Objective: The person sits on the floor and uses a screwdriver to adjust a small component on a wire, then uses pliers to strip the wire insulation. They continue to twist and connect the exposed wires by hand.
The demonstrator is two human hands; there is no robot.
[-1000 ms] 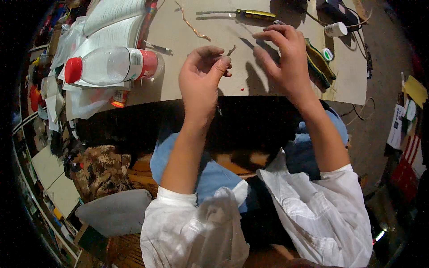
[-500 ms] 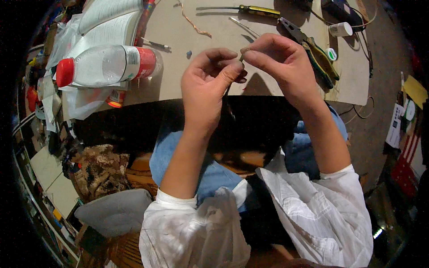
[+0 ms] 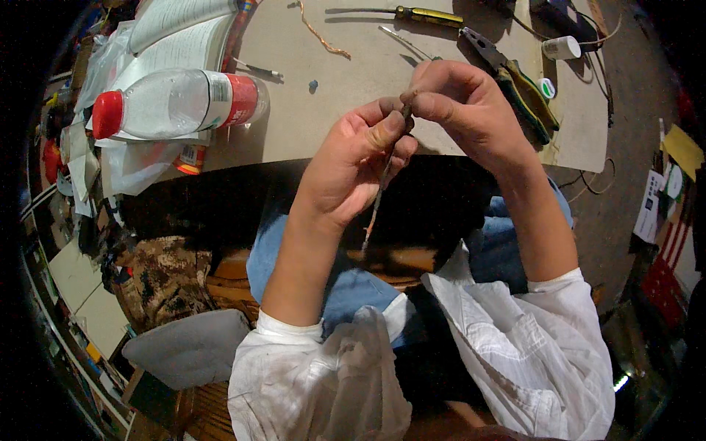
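Between my two hands, at the table's near edge, is a thin dark wire (image 3: 382,182) that hangs down past the edge. A copper-coloured bit shows near its lower end. My left hand (image 3: 360,151) is closed round the wire, thumb pressed against the fingers. The thumb and forefinger of my right hand (image 3: 467,110) pinch its upper end, just above the left fingertips. What exactly sits in that pinch is partly hidden by the fingers. Nearest to my right hand lie combination pliers (image 3: 518,92) with dark green and yellow handles and a slim screwdriver (image 3: 404,42).
A clear bottle with a red cap (image 3: 169,103) lies on its side by an open book (image 3: 180,44). At the far side are a yellow-handled screwdriver (image 3: 426,16) and a twisted copper wire (image 3: 321,37). A white cap (image 3: 561,48) stands at the right.
My left hand has moved slightly right and turned, so more of the wire shows hanging below it. My right hand has shifted a little down and still pinches the top.
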